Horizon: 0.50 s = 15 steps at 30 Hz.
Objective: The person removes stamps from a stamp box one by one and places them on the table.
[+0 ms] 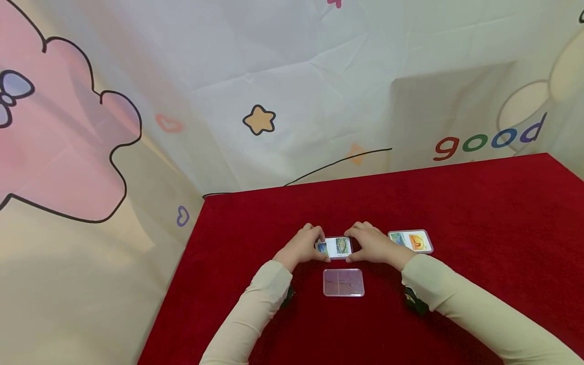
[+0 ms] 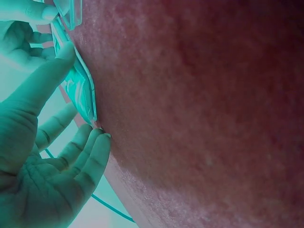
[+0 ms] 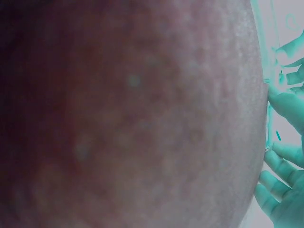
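A flat clear plastic case with a picture card point(image 1: 335, 248) in it lies on the red cloth, between both hands. My left hand point(image 1: 303, 247) holds its left end, thumb at the near edge and fingers at the far edge. At the right end my right hand point(image 1: 371, 245) grips it the same way. The left wrist view shows the case point(image 2: 81, 92) on the cloth with the left thumb point(image 2: 52, 71) against its side. Just nearer to me lies a clear plastic lid point(image 1: 343, 283), untouched. In the right wrist view, the right hand point(image 3: 287, 190) shows only at the edge.
A second clear case with picture cards point(image 1: 412, 241) lies beyond the right wrist. Red cloth point(image 1: 255, 223) covers the table. Behind its far edge hangs a pale printed curtain point(image 1: 310, 101) with a star and the word "good".
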Available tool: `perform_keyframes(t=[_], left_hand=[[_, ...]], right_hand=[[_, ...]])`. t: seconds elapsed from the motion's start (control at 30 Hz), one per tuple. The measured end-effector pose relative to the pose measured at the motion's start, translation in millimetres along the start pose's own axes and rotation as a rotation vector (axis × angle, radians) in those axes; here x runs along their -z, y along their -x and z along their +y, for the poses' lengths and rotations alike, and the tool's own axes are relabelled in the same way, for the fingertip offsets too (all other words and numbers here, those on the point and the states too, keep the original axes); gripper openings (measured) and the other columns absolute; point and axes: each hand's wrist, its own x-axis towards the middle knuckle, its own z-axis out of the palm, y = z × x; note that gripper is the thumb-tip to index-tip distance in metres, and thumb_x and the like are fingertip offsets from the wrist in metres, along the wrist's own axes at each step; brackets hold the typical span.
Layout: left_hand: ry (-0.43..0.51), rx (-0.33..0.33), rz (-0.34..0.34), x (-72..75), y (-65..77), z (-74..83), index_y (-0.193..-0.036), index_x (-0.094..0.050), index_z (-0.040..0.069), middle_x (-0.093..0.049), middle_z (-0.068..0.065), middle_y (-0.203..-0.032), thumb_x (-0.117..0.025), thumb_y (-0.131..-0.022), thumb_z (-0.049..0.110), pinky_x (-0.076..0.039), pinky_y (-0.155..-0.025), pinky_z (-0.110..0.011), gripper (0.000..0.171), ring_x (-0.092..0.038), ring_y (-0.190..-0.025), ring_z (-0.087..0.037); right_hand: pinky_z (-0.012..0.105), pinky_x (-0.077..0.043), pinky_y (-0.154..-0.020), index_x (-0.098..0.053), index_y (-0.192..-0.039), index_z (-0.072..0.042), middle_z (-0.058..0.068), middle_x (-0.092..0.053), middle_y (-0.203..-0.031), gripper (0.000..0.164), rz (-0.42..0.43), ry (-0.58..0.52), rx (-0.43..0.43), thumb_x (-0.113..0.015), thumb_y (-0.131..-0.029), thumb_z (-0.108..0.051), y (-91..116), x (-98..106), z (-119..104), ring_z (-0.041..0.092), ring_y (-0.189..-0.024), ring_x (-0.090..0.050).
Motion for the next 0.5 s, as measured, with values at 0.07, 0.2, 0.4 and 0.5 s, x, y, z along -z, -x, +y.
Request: perform_keyframes(t=[0.07, 0.2, 0.4, 0.5], left_hand=[[0.022, 0.005, -0.004, 1.1, 0.4, -0.8, -0.097, -0.057, 0.007, -0.050, -0.009, -0.100, -0.085, -0.071, 0.023, -0.044, -0.075, -0.025, 0.041, -0.047, -0.085, -0.016], [0.050, 0.013, -0.008, 1.4, -0.6, -3.9, -0.096, -0.056, 0.007, -0.049, -0.008, -0.097, -0.085, -0.071, 0.021, -0.042, -0.074, -0.024, 0.041, -0.045, -0.084, -0.014], [0.083, 0.008, 0.019, -0.3, -0.6, -7.1, -0.100, -0.054, 0.005, -0.055, -0.010, -0.098, -0.086, -0.069, 0.017, -0.043, -0.078, -0.025, 0.046, -0.048, -0.089, -0.016], [0.115, 0.012, 0.035, -0.9, 1.0, -7.1, -0.105, -0.053, 0.003, -0.056, -0.011, -0.100, -0.086, -0.068, 0.015, -0.044, -0.080, -0.027, 0.051, -0.051, -0.093, -0.020]], right_hand=[[0.051, -0.042, -0.088, -0.061, -0.116, 0.002, 0.015, -0.058, -0.111, 0.056, 0.002, 0.000, -0.002, -0.081, -0.073, -0.028, -0.3, 0.6, -0.6, 0.032, -0.103, -0.050], [0.050, -0.042, -0.088, -0.062, -0.115, 0.001, 0.015, -0.058, -0.110, 0.056, 0.006, 0.005, -0.003, -0.082, -0.073, -0.028, -0.8, 1.2, -1.1, 0.032, -0.103, -0.050], [0.050, -0.042, -0.087, -0.062, -0.114, 0.001, 0.014, -0.058, -0.110, 0.056, 0.011, 0.010, 0.004, -0.082, -0.072, -0.029, -1.0, 0.4, -1.7, 0.032, -0.102, -0.051], [0.050, -0.042, -0.087, -0.062, -0.115, 0.002, 0.015, -0.059, -0.110, 0.056, 0.007, 0.008, 0.001, -0.082, -0.072, -0.029, -0.7, -0.6, -1.3, 0.032, -0.103, -0.051]])
